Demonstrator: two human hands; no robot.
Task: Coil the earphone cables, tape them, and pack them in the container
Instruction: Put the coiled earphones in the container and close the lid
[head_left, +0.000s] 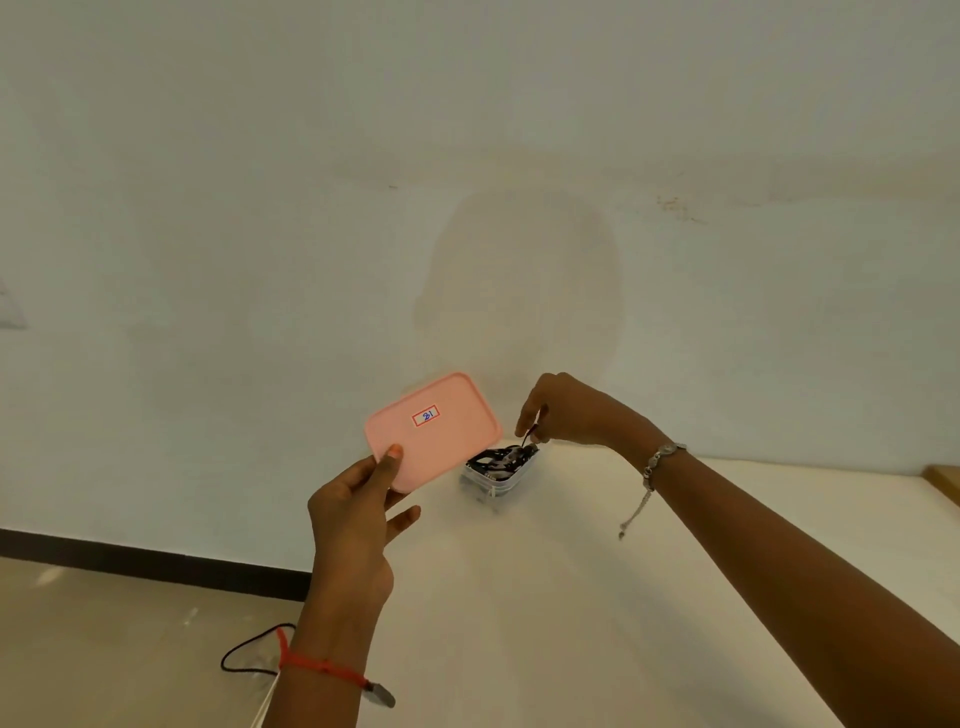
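Two hands up over a white table (571, 597). Left hand (353, 519) low at centre, a red thread (322, 667) round its wrist. Pinches the near corner of a pink lid (441, 441), thumb on top, fingers underneath, one lower finger sticking out free. Holds it tilted in the air, just left of the container (493, 480) and hiding part of that container's left side. On the lid, a small red-bordered label (426, 415) with blue handwriting.

Right hand (566, 410) farther off, close to the wall, a silver bracelet (660, 460) with a dangling chain at the wrist. Hovers just above the container's far right corner, thumb and forefinger pressed together on a thin dark cable end (530, 434) leading down into the box; remaining fingers curled in behind.

Clear container on the table near the wall, uncovered, full of dark coiled earphone cables (501, 458); too small to tell any tape on them.

Off the table's left edge, a beige floor (104, 649), a black skirting strip (156, 558) along the wall's foot, and a loose black cord (249, 649) looped on the floor beside the left forearm.
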